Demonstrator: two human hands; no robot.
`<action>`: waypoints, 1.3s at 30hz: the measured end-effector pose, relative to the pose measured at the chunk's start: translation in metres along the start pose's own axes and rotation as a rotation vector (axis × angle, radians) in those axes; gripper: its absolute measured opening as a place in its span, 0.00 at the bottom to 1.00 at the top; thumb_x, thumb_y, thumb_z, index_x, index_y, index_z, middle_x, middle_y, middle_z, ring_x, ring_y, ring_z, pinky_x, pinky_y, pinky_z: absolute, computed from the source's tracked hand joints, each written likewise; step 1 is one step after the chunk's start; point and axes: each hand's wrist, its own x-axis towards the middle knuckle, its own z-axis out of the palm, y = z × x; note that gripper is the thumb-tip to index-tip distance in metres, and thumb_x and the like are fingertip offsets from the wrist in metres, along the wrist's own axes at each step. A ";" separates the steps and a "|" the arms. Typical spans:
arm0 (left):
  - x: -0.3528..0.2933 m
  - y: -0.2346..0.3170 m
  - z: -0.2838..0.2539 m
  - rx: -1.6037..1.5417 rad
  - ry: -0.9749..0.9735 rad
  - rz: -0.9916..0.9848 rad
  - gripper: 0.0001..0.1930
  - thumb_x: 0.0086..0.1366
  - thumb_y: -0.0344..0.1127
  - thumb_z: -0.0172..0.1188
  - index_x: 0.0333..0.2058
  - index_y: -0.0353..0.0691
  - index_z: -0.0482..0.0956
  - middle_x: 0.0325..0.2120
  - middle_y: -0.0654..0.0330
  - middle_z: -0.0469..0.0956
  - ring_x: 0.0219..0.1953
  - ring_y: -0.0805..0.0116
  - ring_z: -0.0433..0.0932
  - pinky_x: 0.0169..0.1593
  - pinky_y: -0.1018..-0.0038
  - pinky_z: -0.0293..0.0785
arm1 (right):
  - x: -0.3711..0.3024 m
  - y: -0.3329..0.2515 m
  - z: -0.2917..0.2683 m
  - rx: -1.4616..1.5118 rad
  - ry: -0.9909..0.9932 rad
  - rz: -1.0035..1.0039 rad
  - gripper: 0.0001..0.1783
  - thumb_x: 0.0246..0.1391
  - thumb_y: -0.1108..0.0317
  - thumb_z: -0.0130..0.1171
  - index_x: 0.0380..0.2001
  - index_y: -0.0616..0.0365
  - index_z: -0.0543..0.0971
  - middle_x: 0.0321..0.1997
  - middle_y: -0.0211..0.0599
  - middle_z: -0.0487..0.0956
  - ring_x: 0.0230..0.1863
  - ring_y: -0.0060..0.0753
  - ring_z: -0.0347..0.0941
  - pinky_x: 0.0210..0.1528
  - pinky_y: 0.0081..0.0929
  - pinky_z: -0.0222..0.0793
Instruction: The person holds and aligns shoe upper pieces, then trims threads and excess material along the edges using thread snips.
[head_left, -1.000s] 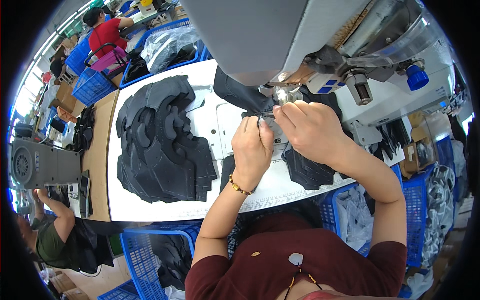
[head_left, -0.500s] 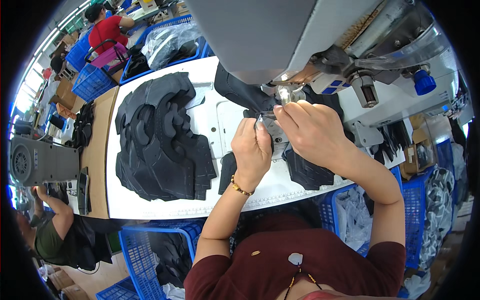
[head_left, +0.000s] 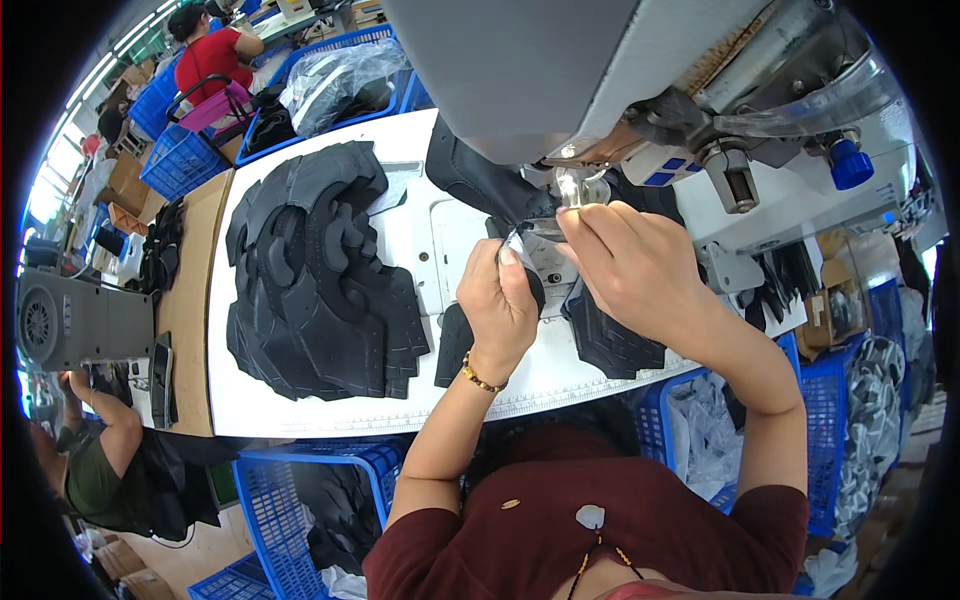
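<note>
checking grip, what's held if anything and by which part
The left hand seems to pinch a black piece by its edge; whether the right hand holds anything cannot be told.

Head-worn fisheye, facing down, close above worktable (head_left: 408, 240)

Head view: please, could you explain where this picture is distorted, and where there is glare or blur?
In the head view, the white table's front edge bows; also in the head view, glare shows on the shiny metal part near the right hand; in the head view, the right hand and left hand look fairly sharp.
</note>
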 end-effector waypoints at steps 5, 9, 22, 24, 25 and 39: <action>0.000 0.001 0.000 0.012 -0.021 0.019 0.11 0.60 0.30 0.42 0.21 0.32 0.65 0.16 0.53 0.62 0.17 0.60 0.61 0.22 0.70 0.58 | 0.004 0.000 0.008 0.005 -0.002 -0.038 0.05 0.34 0.73 0.55 0.20 0.60 0.72 0.16 0.26 0.63 0.19 0.19 0.64 0.16 0.16 0.59; 0.000 0.002 0.000 0.021 -0.012 0.026 0.12 0.61 0.31 0.41 0.21 0.32 0.65 0.16 0.53 0.62 0.17 0.60 0.61 0.22 0.70 0.58 | 0.002 -0.003 0.010 0.006 -0.025 -0.058 0.05 0.32 0.72 0.55 0.17 0.59 0.70 0.16 0.26 0.62 0.18 0.19 0.63 0.15 0.16 0.59; -0.004 0.004 -0.003 -0.053 0.000 -0.036 0.12 0.62 0.31 0.40 0.22 0.31 0.65 0.16 0.54 0.61 0.17 0.63 0.61 0.22 0.72 0.58 | 0.000 -0.008 0.006 -0.035 0.069 -0.014 0.05 0.37 0.73 0.56 0.22 0.62 0.73 0.16 0.25 0.61 0.18 0.18 0.62 0.14 0.15 0.56; -0.003 0.004 -0.004 -0.022 0.001 -0.028 0.12 0.62 0.31 0.40 0.22 0.31 0.65 0.16 0.54 0.62 0.17 0.62 0.61 0.22 0.71 0.58 | 0.002 -0.007 0.009 -0.024 0.004 -0.026 0.04 0.37 0.74 0.55 0.20 0.61 0.72 0.16 0.25 0.61 0.18 0.18 0.62 0.14 0.15 0.56; -0.003 0.004 -0.004 -0.023 -0.017 -0.025 0.12 0.62 0.31 0.40 0.22 0.31 0.65 0.16 0.54 0.62 0.17 0.62 0.61 0.22 0.71 0.58 | 0.002 -0.007 0.010 -0.032 0.024 -0.026 0.04 0.37 0.74 0.55 0.20 0.61 0.72 0.16 0.25 0.61 0.18 0.18 0.62 0.14 0.15 0.56; -0.008 -0.003 -0.004 -0.079 0.087 -0.062 0.17 0.64 0.37 0.38 0.22 0.33 0.66 0.13 0.68 0.57 0.18 0.81 0.53 0.20 0.80 0.50 | 0.003 -0.010 0.006 -0.074 0.006 -0.033 0.05 0.30 0.74 0.55 0.18 0.59 0.71 0.15 0.25 0.61 0.18 0.18 0.61 0.14 0.15 0.56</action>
